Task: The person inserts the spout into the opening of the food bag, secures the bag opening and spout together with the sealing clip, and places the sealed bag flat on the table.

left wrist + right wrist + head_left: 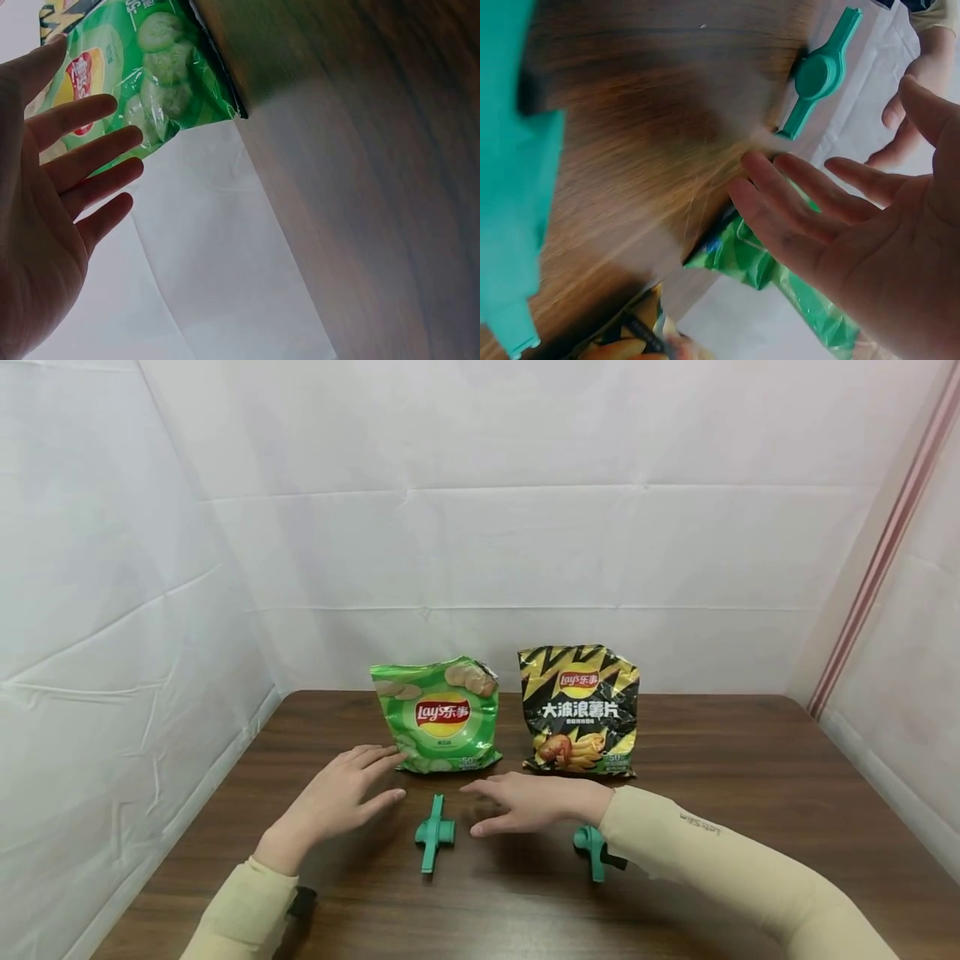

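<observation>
A green Lay's chip bag (442, 727) stands upright at the back middle of the table, its top right corner crumpled. To its right stands a black and yellow Lay's chip bag (579, 710). My left hand (341, 793), fingers spread, is by the green bag's lower left side; whether it touches cannot be told. My right hand (528, 802) hovers in front of the bags with fingers extended, holding nothing. Between the hands lies a teal bag clip (433, 833) with a round spout. A second teal clip (592, 852) lies beneath the right forearm, partly hidden.
The dark wooden table (720, 793) reaches back to a white sheet wall (525, 543), with more white sheeting on the left and right. A red striped band (877, 568) runs down the right corner. Black wrist straps sit at both sleeves.
</observation>
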Demonstrator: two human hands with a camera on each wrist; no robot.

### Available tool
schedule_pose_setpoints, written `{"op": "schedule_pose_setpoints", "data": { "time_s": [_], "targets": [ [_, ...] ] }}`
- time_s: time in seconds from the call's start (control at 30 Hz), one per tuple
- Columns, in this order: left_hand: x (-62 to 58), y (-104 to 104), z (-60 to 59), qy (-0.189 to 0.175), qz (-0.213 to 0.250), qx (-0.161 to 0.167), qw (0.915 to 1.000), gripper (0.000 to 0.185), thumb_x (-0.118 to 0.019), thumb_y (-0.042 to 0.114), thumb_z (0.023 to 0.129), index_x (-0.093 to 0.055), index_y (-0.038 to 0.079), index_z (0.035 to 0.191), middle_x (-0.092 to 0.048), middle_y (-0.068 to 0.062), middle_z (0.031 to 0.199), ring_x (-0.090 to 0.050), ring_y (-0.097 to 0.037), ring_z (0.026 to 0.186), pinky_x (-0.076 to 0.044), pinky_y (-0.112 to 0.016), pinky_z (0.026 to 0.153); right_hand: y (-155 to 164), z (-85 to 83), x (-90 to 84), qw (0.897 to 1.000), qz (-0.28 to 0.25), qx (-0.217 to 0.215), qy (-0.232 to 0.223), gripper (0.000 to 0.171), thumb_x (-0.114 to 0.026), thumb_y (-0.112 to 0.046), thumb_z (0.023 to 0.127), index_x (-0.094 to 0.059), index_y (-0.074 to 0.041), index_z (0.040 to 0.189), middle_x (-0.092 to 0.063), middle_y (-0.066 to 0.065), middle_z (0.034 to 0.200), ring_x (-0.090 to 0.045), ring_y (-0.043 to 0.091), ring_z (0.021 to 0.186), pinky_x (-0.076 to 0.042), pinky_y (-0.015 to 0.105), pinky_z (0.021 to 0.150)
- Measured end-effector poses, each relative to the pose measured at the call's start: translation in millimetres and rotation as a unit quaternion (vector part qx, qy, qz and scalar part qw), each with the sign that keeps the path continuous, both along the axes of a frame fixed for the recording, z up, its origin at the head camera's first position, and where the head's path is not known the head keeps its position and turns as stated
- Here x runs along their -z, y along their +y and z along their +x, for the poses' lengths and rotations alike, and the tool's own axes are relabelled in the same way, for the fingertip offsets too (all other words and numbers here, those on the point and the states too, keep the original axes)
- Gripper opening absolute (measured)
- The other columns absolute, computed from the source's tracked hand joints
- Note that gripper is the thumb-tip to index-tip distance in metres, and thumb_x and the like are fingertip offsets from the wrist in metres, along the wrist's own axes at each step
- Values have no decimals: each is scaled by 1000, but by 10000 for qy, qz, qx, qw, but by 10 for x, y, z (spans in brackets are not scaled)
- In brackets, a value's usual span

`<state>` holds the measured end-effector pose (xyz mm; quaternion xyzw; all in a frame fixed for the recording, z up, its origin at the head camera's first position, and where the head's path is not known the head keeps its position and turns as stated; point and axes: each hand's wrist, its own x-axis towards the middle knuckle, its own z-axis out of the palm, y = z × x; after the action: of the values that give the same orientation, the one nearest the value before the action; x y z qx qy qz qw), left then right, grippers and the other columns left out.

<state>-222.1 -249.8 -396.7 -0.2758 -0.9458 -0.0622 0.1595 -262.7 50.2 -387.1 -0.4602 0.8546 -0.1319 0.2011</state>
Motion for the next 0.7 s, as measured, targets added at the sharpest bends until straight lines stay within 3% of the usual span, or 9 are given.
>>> {"op": "schedule_pose_setpoints", "data": {
  "time_s": [0.23,0.53,0.7],
  "targets": [
    [-8,3,-26,-65,-54,26,10000,54,-59,47,91,-56,12,133,-57,-12,131,-51,-33,123,-39,-51,102,-149,-33,49,9996,-222,-36,-193,66,-49,-54,93,-39,-12,143,-59,5,131,-56,16,119,-45,30,97],
    [-26,13,-55,-77,-75,71,9999,54,-58,47,91,-56,13,132,-58,-13,130,-51,-33,122,-38,-51,102,-291,-37,155,9975,-488,440,-262,55,-59,-43,92,-48,-9,134,-64,7,119,-62,13,104,-48,25,88],
    [-32,21,-70,-52,-113,80,9999,53,-57,47,91,-56,13,132,-58,-12,130,-51,-32,122,-38,-50,102,-356,-27,233,9927,-716,912,-333,47,-64,-41,89,-57,-10,123,-68,2,102,-64,7,89,-50,22,77]
  ]
}}
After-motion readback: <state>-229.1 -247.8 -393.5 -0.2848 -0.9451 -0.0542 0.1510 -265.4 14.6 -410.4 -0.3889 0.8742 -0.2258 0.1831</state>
